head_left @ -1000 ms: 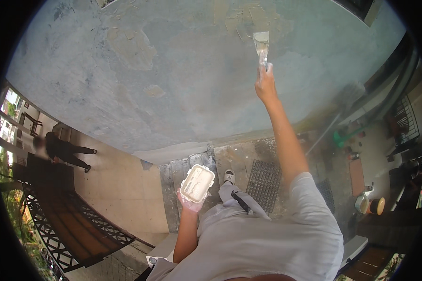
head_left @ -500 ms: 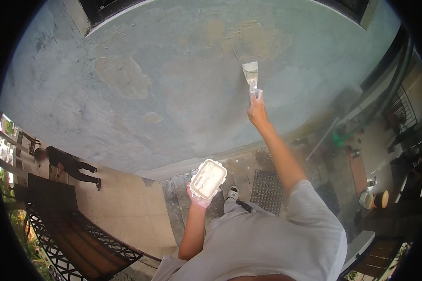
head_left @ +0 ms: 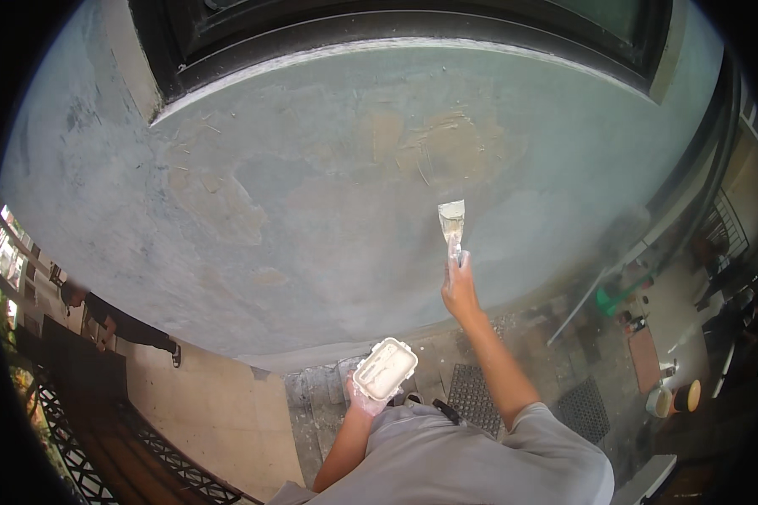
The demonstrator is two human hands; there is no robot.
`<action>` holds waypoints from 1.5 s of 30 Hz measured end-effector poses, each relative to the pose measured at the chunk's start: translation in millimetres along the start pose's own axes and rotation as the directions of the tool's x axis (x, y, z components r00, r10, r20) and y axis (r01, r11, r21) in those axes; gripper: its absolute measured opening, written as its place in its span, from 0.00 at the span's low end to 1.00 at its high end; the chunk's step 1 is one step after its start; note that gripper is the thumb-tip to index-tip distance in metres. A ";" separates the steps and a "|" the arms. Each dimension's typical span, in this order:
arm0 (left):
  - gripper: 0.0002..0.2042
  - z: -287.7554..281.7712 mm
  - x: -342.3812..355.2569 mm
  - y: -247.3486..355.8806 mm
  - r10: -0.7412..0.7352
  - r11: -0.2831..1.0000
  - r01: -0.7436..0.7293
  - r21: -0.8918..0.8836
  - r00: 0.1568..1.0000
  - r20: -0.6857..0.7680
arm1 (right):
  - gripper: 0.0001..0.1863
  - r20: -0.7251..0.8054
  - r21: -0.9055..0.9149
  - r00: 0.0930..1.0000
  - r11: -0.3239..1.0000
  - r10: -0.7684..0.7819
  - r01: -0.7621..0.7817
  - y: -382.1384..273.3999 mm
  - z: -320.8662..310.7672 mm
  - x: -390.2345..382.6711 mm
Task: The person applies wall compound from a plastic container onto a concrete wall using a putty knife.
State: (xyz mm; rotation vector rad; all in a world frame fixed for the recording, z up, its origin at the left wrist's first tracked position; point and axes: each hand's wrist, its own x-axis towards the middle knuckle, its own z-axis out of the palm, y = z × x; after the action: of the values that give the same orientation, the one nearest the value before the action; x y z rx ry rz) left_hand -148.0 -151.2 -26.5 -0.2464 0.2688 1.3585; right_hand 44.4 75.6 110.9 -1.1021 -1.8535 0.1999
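My right hand (head_left: 459, 282) grips the handle of a putty knife (head_left: 451, 220), its broad blade upward and coated with pale putty. The blade is close to the grey-green wall (head_left: 337, 227), just below a tan patch (head_left: 455, 151) with raised ridges; whether it touches cannot be told. Lower and to the left, my left hand (head_left: 365, 399) holds a white plastic tub (head_left: 386, 369) from beneath, its open top facing me. Creamy white putty lies inside it. White smears cover the fingers of both hands.
A dark-framed window (head_left: 396, 25) spans the wall's top. On the left, a person in dark clothes (head_left: 126, 324) bends beside a dark table (head_left: 80, 362). Rubber mats (head_left: 583, 410) lie on the paved floor. A green object (head_left: 606, 301) and containers (head_left: 659, 402) stand at right.
The view has tilted up, so more of the window shows and the wall sits lower in the picture. Both hands keep their hold on the putty knife and the tub.
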 end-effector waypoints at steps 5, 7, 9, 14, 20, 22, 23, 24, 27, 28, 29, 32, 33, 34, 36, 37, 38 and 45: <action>0.38 28.1 13.7 5.6 -0.138 0.981 0.134 0.139 0.990 0.022 | 0.43 -0.096 0.033 0.988 0.992 -0.120 0.124 -67.0 -43.2 70.2; 0.40 43.4 21.7 5.9 -0.129 0.984 0.136 0.116 0.990 -0.064 | 0.43 -0.098 0.046 0.983 0.986 -0.153 0.158 -94.4 -42.9 91.8; 0.41 39.2 35.2 11.0 -0.144 0.975 0.152 0.161 0.988 -0.056 | 0.45 -0.070 -0.002 0.992 0.995 -0.100 0.100 -104.2 -34.9 104.8; 0.43 29.0 51.0 21.4 -0.179 0.916 0.177 0.360 0.984 -0.028 | 0.48 0.060 -0.064 0.998 0.998 -0.005 0.009 -56.1 9.9 55.7; 0.43 33.4 49.5 22.8 -0.211 0.951 0.207 0.231 0.978 -0.008 | 0.49 0.072 0.060 0.997 0.998 0.002 -0.006 -39.7 6.3 13.8; 0.42 42.8 49.0 23.7 -0.225 0.953 0.238 0.187 0.970 -0.088 | 0.49 0.019 0.059 0.999 0.997 -0.045 0.044 -66.0 -13.2 46.4; 0.43 46.5 50.6 25.6 -0.246 0.951 0.270 0.152 0.956 -0.156 | 0.49 -0.023 0.061 0.998 0.997 -0.053 0.054 -79.5 -21.3 64.3; 0.43 41.9 51.4 29.0 -0.278 0.943 0.287 0.167 0.958 -0.076 | 0.49 -0.018 0.068 0.999 0.996 -0.049 0.050 -90.6 -22.0 74.0; 0.40 45.4 61.7 25.5 -0.250 0.928 0.276 0.250 0.960 -0.128 | 0.49 -0.063 0.111 0.995 0.990 -0.083 0.090 -95.1 -20.6 88.1; 0.40 41.8 68.7 29.1 -0.252 0.927 0.278 0.250 0.959 -0.131 | 0.49 0.001 0.056 0.999 0.997 -0.055 0.055 -87.7 -13.6 83.1; 0.40 31.8 74.8 33.0 -0.310 0.913 0.308 0.270 0.950 -0.035 | 0.49 0.068 0.000 0.997 1.000 -0.021 0.021 -80.9 -6.0 71.9; 0.40 47.1 88.1 27.8 -0.404 0.890 0.380 0.252 0.914 0.046 | 0.46 0.130 -0.002 0.989 0.998 0.069 -0.070 -28.6 8.5 7.9; 0.39 56.3 92.4 26.1 -0.422 0.890 0.408 0.201 0.906 0.027 | 0.45 0.143 -0.005 0.981 0.992 0.127 -0.128 -18.8 9.5 -13.2; 0.39 48.8 95.0 29.3 -0.450 0.876 0.435 0.208 0.893 0.025 | 0.43 0.182 -0.013 0.969 0.986 0.166 -0.166 -19.1 7.7 -27.8; 0.38 24.5 101.3 35.8 -0.444 0.882 0.406 0.238 0.885 0.139 | 0.39 0.200 -0.011 0.955 0.975 0.220 -0.222 -22.9 1.0 -57.5; 0.37 41.2 110.6 28.1 -0.458 0.865 0.432 0.254 0.887 0.051 | 0.37 0.137 -0.038 0.960 0.970 0.242 -0.239 -21.8 -5.1 -63.0; 0.37 57.2 107.3 25.8 -0.438 0.859 0.435 0.269 0.897 -0.052 | 0.37 0.127 -0.047 0.948 0.956 0.293 -0.289 -27.0 -7.9 -62.0; 0.39 102.0 136.4 37.2 -0.563 0.788 0.504 0.352 0.823 0.081 | 0.34 -0.144 -0.033 0.840 0.846 0.522 -0.532 -84.6 -17.4 -69.5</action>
State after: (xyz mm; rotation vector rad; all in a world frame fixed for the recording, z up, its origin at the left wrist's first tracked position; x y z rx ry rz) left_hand -153.9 15.6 24.0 0.0761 0.2346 0.7436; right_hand 17.8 -31.5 122.3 -1.6265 -1.4117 0.3711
